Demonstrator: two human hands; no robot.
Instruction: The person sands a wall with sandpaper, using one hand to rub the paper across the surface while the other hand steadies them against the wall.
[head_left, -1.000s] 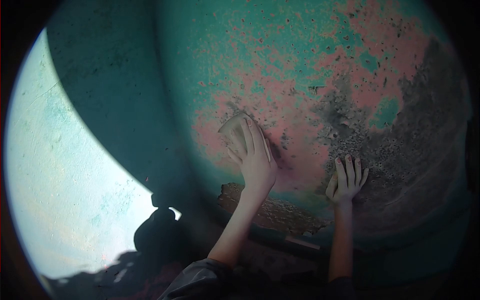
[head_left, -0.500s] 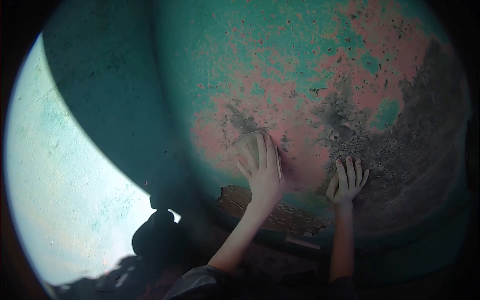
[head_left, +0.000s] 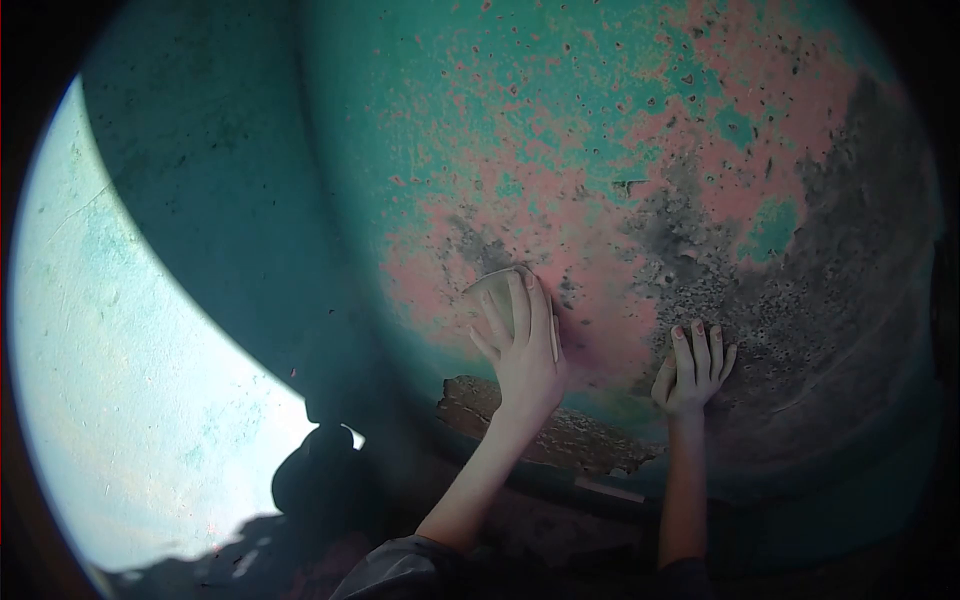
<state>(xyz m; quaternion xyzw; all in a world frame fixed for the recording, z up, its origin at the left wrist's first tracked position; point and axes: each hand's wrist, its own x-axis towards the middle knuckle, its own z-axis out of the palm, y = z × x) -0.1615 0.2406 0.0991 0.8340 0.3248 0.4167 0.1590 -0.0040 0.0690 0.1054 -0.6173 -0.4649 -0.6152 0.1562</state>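
Flat against a curved, worn panel (head_left: 560,225) of green, pink and bare grey patches, my left hand (head_left: 528,355) presses a grey piece of sandpaper (head_left: 502,284). Its fingers lie over the sheet, hiding most of it; one edge shows beyond the fingertips. To the right, my right hand (head_left: 697,375) rests on the dark pitted area with fingers stretched out and nothing in it.
A brown, ragged-edged patch (head_left: 560,440) lies below my left hand. Under it runs a dark lower edge with a small pale strip (head_left: 610,489). On the left, a sunlit surface (head_left: 130,370) carries a dark shadow.
My left hand's index finger has spread a little away from the others on the sandpaper. Both hands otherwise stay in nearly the same places.
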